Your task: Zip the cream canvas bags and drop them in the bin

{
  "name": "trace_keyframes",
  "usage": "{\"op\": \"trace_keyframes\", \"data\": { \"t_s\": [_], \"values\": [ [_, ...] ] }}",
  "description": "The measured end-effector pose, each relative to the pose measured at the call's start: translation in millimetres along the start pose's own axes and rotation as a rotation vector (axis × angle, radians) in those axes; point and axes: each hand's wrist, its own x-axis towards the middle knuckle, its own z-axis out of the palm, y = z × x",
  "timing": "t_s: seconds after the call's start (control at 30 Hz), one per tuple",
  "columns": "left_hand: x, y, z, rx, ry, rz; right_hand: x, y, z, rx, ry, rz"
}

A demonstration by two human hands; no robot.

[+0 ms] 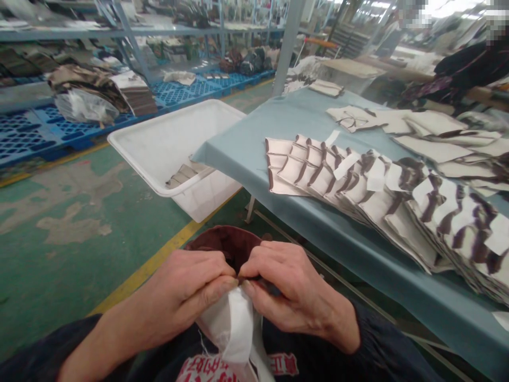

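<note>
Past the person stands the blue-grey bench; just beside it, right in front of their body, is the cloth, maroon and rounded at the far end, pale below. The left hand and right hand meet, pinching its middle. A white strip curves down from there, beside fine loose threads.

The blue-grey bench stretches from one to four o'clock. Directly on it, at three o'clock, there lies an overlapping row of pale, brown-edged pieces. Other flat pieces are lying between two and three o'clock, and a small pile near one.
</note>
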Motion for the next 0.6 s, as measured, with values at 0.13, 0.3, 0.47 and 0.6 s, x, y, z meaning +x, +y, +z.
{"op": "trace_keyframes", "data": {
  "t_s": [0.13, 0.3, 0.47, 0.6],
  "values": [
    [7, 9, -2.1, -0.087, -0.014, -0.13, 0, -1, -1, 0.018, 0.023, -0.005],
    [14, 7, 3.3, -0.341, -0.079, -0.287, -2, -3, -1, 0.007, 0.003, 0.035],
    [16, -2, 14.1, -0.627, -0.039, -0.421, -4, 0, 0, 0.112, 0.011, 0.146],
    [10, -11, 25.5, -0.779, 0.035, -0.483, -2, -1, -2, 0.245, -0.021, 0.28]
  ]
}}
